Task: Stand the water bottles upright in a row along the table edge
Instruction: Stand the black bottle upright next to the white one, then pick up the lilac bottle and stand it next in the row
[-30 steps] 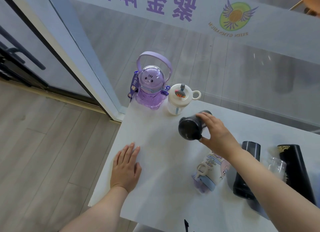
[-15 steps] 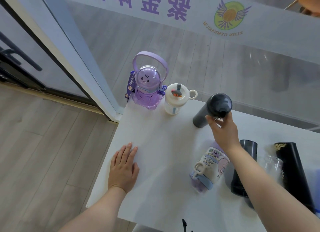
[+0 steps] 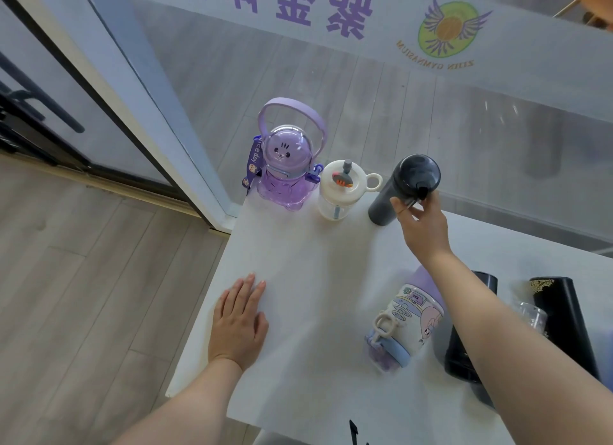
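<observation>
Along the white table's (image 3: 298, 262) far edge stand a purple bunny bottle (image 3: 285, 169) with a handle, a white straw cup (image 3: 341, 192) and a dark grey bottle (image 3: 398, 192). The grey bottle is upright, third in the row. My right hand (image 3: 423, 227) pinches the loop under its lid with fingertips. My left hand (image 3: 238, 325) rests flat on the table near the left edge, holding nothing. A pastel cartoon bottle (image 3: 404, 325) lies on its side under my right forearm.
To the right lie a black tumbler (image 3: 471, 341), partly hidden by my arm, a clear glass (image 3: 530, 315) and a black bottle with gold print (image 3: 560, 318). A glass wall with purple lettering runs behind the table. The wood floor lies to the left.
My right hand carried the dark grey bottle from mid-table to the far edge and tipped it upright beside the white straw cup. My left hand stayed flat.
</observation>
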Action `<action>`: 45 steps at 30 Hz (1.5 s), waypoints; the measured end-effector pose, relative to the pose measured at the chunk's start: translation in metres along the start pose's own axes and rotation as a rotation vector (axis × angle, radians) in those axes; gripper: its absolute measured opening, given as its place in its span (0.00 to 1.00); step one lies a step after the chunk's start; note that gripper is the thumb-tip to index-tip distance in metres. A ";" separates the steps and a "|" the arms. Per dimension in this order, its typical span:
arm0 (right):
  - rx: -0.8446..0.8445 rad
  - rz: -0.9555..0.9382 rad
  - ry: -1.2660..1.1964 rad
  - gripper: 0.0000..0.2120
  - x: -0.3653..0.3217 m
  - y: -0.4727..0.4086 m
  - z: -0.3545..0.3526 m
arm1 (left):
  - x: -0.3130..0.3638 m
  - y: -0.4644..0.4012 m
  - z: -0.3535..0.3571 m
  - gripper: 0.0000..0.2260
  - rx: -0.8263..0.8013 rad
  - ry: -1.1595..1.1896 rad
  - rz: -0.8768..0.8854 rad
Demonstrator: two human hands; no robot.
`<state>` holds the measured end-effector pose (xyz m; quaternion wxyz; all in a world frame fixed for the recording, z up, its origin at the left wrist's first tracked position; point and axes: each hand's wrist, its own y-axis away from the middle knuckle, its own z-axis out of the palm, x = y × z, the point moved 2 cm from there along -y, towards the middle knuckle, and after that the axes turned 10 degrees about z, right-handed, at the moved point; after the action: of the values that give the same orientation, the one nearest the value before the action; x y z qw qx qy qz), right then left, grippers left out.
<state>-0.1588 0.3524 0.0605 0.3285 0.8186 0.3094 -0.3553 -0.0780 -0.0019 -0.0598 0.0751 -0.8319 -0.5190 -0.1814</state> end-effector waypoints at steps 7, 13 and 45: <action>-0.019 0.006 0.010 0.24 0.001 -0.001 0.002 | 0.000 0.001 -0.001 0.26 0.000 -0.001 0.000; -0.116 0.049 0.137 0.35 0.015 -0.002 0.002 | 0.000 0.001 -0.001 0.26 -0.012 -0.004 0.002; -0.256 -0.603 1.226 0.46 0.125 0.118 -0.043 | 0.017 0.001 0.003 0.31 -0.021 0.008 -0.040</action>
<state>0.0144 0.3492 0.0231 0.0755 0.7047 0.6925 0.1346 -0.0699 0.0128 -0.0563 0.0648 -0.8215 -0.5332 -0.1915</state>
